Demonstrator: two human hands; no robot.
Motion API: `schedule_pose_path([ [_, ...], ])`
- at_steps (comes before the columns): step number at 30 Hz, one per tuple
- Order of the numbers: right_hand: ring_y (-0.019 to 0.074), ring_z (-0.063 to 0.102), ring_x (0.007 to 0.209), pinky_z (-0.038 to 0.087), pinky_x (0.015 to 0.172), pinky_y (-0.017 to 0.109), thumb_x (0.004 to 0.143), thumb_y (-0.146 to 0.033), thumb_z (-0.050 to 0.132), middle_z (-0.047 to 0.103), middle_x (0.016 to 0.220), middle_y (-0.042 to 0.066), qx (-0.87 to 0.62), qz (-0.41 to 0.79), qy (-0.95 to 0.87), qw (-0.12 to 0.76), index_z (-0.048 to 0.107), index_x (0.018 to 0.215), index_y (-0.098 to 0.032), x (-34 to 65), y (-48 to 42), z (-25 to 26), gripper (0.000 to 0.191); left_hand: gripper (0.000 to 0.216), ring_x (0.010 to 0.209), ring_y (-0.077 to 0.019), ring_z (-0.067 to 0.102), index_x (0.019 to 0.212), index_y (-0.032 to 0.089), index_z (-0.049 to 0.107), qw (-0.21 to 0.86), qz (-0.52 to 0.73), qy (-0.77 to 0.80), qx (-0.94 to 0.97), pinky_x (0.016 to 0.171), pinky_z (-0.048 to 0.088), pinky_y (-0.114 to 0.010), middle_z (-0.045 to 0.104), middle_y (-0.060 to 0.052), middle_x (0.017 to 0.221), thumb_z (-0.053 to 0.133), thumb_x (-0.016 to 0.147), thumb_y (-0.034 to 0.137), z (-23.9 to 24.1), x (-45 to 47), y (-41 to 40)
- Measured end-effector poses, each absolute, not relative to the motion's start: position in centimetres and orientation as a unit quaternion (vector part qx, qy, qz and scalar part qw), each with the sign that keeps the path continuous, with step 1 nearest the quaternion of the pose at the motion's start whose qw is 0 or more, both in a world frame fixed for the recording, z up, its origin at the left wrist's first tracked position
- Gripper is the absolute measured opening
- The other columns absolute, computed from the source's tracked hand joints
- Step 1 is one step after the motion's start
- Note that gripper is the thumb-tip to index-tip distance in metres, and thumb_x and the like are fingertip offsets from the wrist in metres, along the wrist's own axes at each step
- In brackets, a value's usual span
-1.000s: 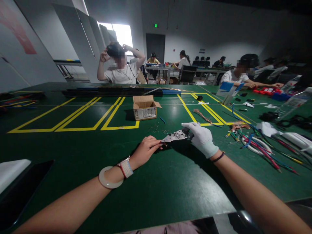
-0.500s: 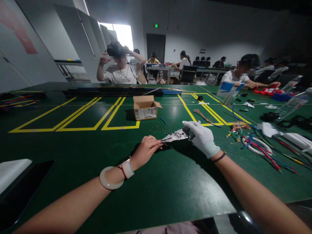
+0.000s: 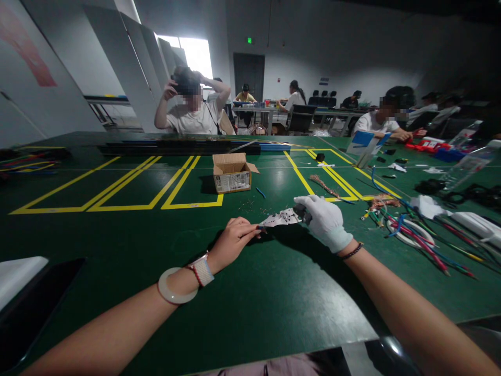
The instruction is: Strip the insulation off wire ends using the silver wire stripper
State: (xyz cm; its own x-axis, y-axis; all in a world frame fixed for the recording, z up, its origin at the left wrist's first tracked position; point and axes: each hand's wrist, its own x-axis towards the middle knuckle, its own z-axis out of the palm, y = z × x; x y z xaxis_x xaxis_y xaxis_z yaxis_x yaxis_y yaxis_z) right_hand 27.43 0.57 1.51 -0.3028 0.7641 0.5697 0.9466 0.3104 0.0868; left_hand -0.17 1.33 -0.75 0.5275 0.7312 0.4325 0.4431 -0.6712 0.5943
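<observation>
Green table [image 3: 117,245] marked with yellow tape lines [image 3: 129,190], fills most of the view. Cardboard box [image 3: 233,173] sits open on the table beyond the hands, at the corner of one yellow rectangle. Heap of coloured wires [image 3: 415,235] lies on the table right of the right hand, well apart from the box. A person in a white shirt [image 3: 193,109] sits at the far edge behind the box, both arms raised to the head; another person [image 3: 378,122] sits at the far right edge.

Right hand [image 3: 324,222] wears a white glove, sits near-right of the box, fingers wrapped tight around the dark handles of a wire stripper [image 3: 284,218]. Stripper's metal head points left toward the left hand, held just above the table surface, nearer the viewer than the box. Left hand [image 3: 233,241] is bare, white bangle and woven band on the wrist, fingertips pinched together on a short thin wire piece [image 3: 260,227] right at the tip of the stripper head; wire end touches or sits in the stripper, cannot tell which. Small wire scraps [image 3: 254,206] scattered on the table between the box and the stripper. A short blue bit [image 3: 261,192] lies just right of the box.
</observation>
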Motion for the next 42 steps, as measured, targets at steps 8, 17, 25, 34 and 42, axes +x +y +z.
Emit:
schedule_pose_path([
  [8,0.0161,0.058,0.075,0.039,0.064,0.026,0.083,-0.009,0.046,0.066,0.102,0.007,-0.543,-0.208,-0.784,0.218,0.058,0.118,-0.017,27.26,0.74,1.37,0.038,0.02,0.082,-0.0182,0.058,0.085,0.02,0.073,0.183,0.35,0.33,0.858,0.075,0.041,-0.032,0.069,-0.003,0.083,0.055,0.093,0.023,-0.51,-0.1,1.13],
  [17,0.0175,0.058,0.079,0.037,0.06,0.027,0.08,-0.007,0.047,0.066,0.107,0.007,-0.543,-0.231,-0.782,0.199,0.057,0.121,-0.019,27.33,1.11,0.93,0.044,0.023,0.081,-0.0177,0.057,0.085,0.021,0.074,0.155,0.355,0.333,0.86,0.076,0.04,-0.033,0.069,-0.003,0.084,0.054,0.094,0.027,-0.59,-0.13,0.88],
  [25,0.0181,0.057,0.077,0.035,0.063,0.028,0.084,-0.012,0.047,0.066,0.099,0.007,-0.571,-0.214,-0.777,0.154,0.06,0.118,-0.019,27.19,0.72,1.47,0.037,0.023,0.08,-0.0175,0.057,0.081,0.02,0.074,0.148,0.358,0.331,0.861,0.077,0.04,-0.033,0.069,-0.002,0.081,0.055,0.093,0.027,-0.52,-0.07,0.9],
  [34,0.0185,0.056,0.075,0.034,0.062,0.029,0.085,-0.013,0.047,0.066,0.098,0.007,-0.563,-0.235,-0.777,0.155,0.06,0.116,-0.019,27.39,0.83,1.2,0.035,0.024,0.08,-0.0179,0.058,0.083,0.019,0.074,0.146,0.354,0.327,0.864,0.077,0.041,-0.034,0.07,-0.003,0.082,0.054,0.093,0.028,-0.56,0.01,0.9],
  [42,0.0168,0.058,0.078,0.036,0.06,0.027,0.083,-0.009,0.046,0.065,0.112,0.007,-0.542,-0.239,-0.786,0.175,0.054,0.125,-0.019,27.53,1.26,0.76,0.044,0.026,0.081,-0.0177,0.059,0.087,0.019,0.073,0.15,0.348,0.324,0.867,0.078,0.042,-0.035,0.071,-0.004,0.084,0.05,0.095,0.028,-0.4,-0.07,0.73],
])
